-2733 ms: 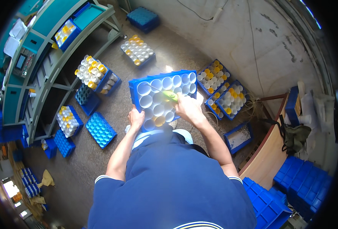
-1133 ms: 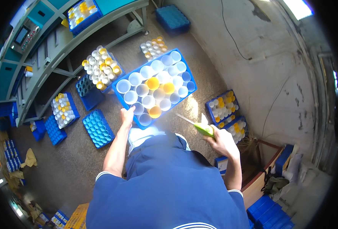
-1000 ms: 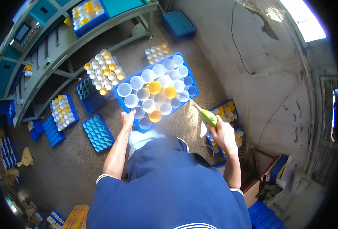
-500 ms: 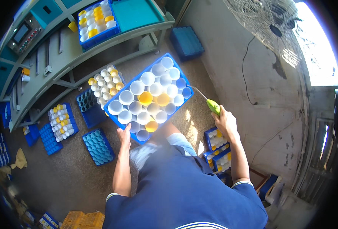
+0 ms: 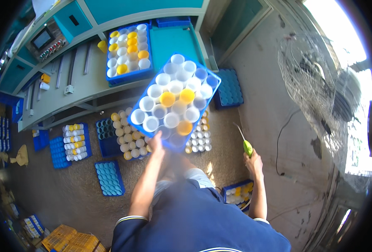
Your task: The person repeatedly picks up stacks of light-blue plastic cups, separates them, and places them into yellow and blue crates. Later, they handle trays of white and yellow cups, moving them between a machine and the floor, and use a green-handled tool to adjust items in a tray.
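Observation:
My left hand point(image 5: 155, 144) grips the near edge of a blue crate point(image 5: 203, 112), its thumb at the rim. The crate is tilted in mid-air and filled with upright round tubes, mostly white with a few yellow ones point(image 5: 167, 99). My right hand point(image 5: 253, 162) is closed round the green handle of a hand tool point(image 5: 247, 148). A thin, slightly bent metal shaft sticks out of that handle, apart from the crate. The fingers under the crate are hidden.
Ahead stands a grey and teal machine bench point(image 5: 85, 90) with a filled blue crate point(image 5: 149, 69) on top. Crates of tubes point(image 5: 77, 145) and blue cup trays point(image 5: 109, 178) lie on the floor. A caged fan point(image 5: 311, 80) stands right, by the wall.
The crate has moved forward toward the bench in my left hand. My right hand's tool, whose tip was at the crate's right corner, is now away from it. The view has shifted.

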Motion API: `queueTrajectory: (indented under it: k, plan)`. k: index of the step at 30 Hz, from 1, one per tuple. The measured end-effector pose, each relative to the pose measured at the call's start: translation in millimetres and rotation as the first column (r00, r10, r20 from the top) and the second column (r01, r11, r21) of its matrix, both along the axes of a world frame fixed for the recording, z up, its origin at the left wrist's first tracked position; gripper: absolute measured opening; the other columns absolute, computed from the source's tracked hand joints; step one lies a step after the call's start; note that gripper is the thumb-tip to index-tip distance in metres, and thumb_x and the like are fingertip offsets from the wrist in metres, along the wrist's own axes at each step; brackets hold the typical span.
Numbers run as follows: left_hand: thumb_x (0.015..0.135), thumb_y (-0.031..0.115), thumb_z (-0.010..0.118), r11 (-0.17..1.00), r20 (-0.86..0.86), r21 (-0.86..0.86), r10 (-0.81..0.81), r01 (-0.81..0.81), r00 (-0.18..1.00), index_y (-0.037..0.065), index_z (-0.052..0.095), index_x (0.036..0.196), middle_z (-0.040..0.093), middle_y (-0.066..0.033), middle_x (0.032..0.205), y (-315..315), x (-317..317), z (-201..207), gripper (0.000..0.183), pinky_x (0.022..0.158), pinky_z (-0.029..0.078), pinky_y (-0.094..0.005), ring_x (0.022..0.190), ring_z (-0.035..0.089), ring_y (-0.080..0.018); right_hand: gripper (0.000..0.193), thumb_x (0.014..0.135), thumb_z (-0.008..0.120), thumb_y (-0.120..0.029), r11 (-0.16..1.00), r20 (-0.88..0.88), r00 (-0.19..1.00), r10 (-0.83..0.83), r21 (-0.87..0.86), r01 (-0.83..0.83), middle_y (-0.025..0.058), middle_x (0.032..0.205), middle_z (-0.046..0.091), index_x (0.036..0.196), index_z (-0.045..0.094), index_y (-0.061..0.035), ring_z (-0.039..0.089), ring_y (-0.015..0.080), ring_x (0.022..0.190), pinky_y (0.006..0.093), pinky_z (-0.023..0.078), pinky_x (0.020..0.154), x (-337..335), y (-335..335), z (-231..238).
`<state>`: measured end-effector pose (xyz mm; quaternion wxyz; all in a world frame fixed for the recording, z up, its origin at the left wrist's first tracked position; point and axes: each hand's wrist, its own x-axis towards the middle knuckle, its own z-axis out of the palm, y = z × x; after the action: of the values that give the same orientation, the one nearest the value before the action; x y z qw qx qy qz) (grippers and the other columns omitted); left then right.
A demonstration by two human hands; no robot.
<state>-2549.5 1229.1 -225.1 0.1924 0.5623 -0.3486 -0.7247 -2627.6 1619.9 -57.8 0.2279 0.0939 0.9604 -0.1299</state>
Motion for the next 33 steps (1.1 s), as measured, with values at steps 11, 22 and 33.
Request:
queueTrajectory:
  k: [11, 22, 33]
  plan:
    - [0.070, 0.036, 0.088, 0.987, -0.234, 0.160, 0.027, 0.011, 0.972, 0.007, 0.061, 0.097, 0.051, -0.0013, 0.075, 16, -265, 2, 0.048, 0.046, 0.036, -0.0249, 0.056, 0.041, -0.0107, 0.041, 0.088, 0.062, -0.024, 0.953, 0.072, 0.996, -0.047, -0.296, 0.066, 0.0289, 0.100, 0.067, 0.118, 0.057, 0.0031, 0.065, 0.0420, 0.099, 0.0436, 0.050, 0.082, -12, -4, -49]
    - [0.091, 0.021, 0.064, 0.702, 0.344, -0.246, -0.581, 0.668, 0.738, 0.002, 0.065, 0.088, 0.063, -0.0019, 0.073, -140, 24, -132, 0.019, 0.060, 0.045, -0.0282, 0.066, 0.058, -0.0114, 0.035, 0.091, 0.065, -0.027, 0.934, 0.148, 0.977, 0.154, -0.345, -0.095, 0.0218, 0.088, 0.068, 0.109, 0.058, 0.0024, 0.067, 0.0328, 0.084, 0.0401, 0.051, 0.071, 13, -69, -116]
    - [0.084, 0.019, 0.060, 0.896, 0.680, 0.441, -0.303, -0.042, 0.668, 0.004, 0.065, 0.084, 0.065, -0.0116, 0.071, -179, 526, -176, 0.016, 0.047, 0.048, -0.0385, 0.057, 0.063, -0.0252, 0.037, 0.100, 0.049, -0.034, 0.447, 0.626, 0.694, 0.357, -0.766, 0.462, 0.0225, 0.088, 0.068, 0.105, 0.055, 0.0022, 0.051, 0.0137, 0.042, 0.0189, 0.034, 0.033, 21, -453, 17]
